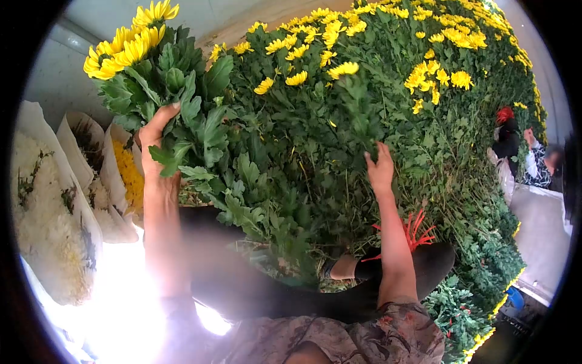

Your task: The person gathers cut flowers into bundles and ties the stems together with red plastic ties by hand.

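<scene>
My left hand is closed around the stems of a bunch of yellow chrysanthemums, raised at the upper left with its blooms at the top. Broad green leaves cover part of that hand. At the centre right, my right hand pinches the lower end of a single chrysanthemum, whose leaves are smeared by motion and whose yellow bloom points up. Behind it lies a large heap of cut chrysanthemums, blooms along the far side and leafy stems toward me.
Paper-wrapped white flowers and wrapped yellow flowers stand at the left. Red ties hang by my knee. Another person is at the far right, near a pale board. A blue object sits at lower right.
</scene>
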Action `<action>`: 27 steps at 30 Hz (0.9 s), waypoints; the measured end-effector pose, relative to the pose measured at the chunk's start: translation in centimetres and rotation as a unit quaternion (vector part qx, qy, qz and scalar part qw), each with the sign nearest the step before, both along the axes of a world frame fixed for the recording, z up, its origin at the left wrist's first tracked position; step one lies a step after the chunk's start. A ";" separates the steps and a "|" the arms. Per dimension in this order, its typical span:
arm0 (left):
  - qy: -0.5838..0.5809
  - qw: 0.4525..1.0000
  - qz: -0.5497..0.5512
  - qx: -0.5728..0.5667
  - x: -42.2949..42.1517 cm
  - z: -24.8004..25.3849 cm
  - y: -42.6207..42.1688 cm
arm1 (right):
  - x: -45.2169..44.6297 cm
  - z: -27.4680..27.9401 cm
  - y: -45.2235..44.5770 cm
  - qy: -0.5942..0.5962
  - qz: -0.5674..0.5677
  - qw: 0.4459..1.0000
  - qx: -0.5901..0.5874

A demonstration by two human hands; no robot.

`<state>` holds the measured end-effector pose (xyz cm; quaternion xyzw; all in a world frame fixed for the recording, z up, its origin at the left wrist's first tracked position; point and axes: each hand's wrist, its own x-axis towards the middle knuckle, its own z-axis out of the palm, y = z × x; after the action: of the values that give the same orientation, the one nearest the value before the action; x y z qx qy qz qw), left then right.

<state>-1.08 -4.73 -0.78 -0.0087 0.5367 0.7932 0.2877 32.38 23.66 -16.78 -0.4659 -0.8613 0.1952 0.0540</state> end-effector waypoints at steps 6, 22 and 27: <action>0.003 1.000 0.008 -0.016 0.4 -0.1 0.7 | -3.5 -5.0 -0.3 -0.038 0.081 0.995 0.036; -0.017 1.000 0.010 0.008 0.5 0.3 1.0 | -4.3 -1.3 0.7 -0.094 0.084 0.992 0.011; -0.002 1.000 0.010 -0.002 0.6 0.2 1.4 | -8.2 -2.0 1.9 -0.078 0.123 0.989 -0.009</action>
<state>-0.48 -3.31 -0.53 -0.0162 0.5372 0.7952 0.2806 24.13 25.57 -18.81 -0.3712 -0.9117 0.1711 -0.0424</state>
